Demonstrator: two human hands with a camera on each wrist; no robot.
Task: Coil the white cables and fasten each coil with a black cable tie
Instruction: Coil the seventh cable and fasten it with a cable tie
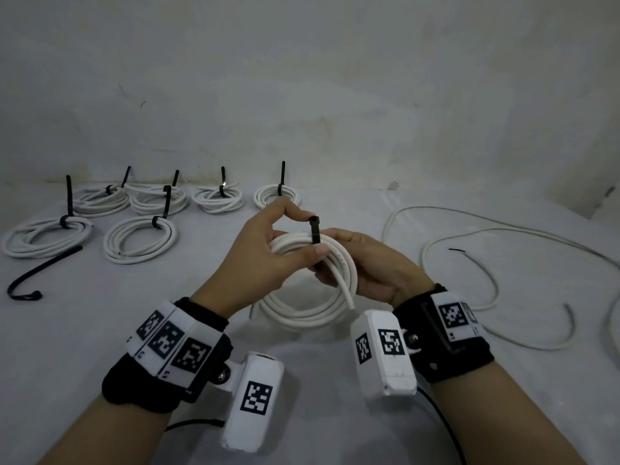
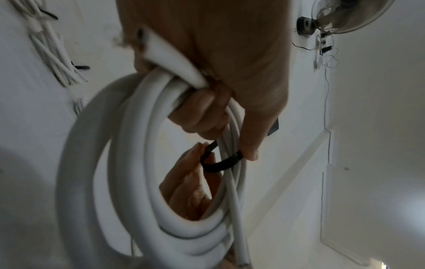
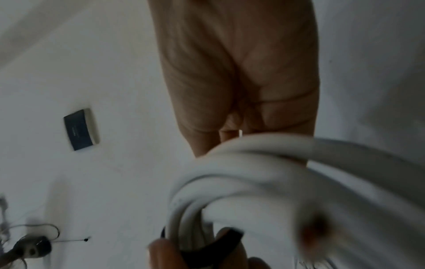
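Observation:
I hold a white cable coil [image 1: 312,313] upright over the table's middle. A black cable tie [image 1: 314,233] is wrapped round its top strands, head pointing up. My left hand [image 1: 307,234] pinches the tie, index finger on the head and thumb pressing the strap against the coil. My right hand [image 1: 349,263] grips the coil from the right, fingers curled through it. In the left wrist view the tie [image 2: 220,164] forms a loose loop round the coil [image 2: 128,163]. In the right wrist view the coil [image 3: 253,172] and the tie [image 3: 207,249] are blurred.
Several tied coils [image 1: 141,236] lie at the back left, their tie tails sticking up. A loose black tie [image 1: 40,273] lies at the left. A long uncoiled white cable [image 1: 496,273] sprawls on the right. A wall [image 1: 302,95] rises behind.

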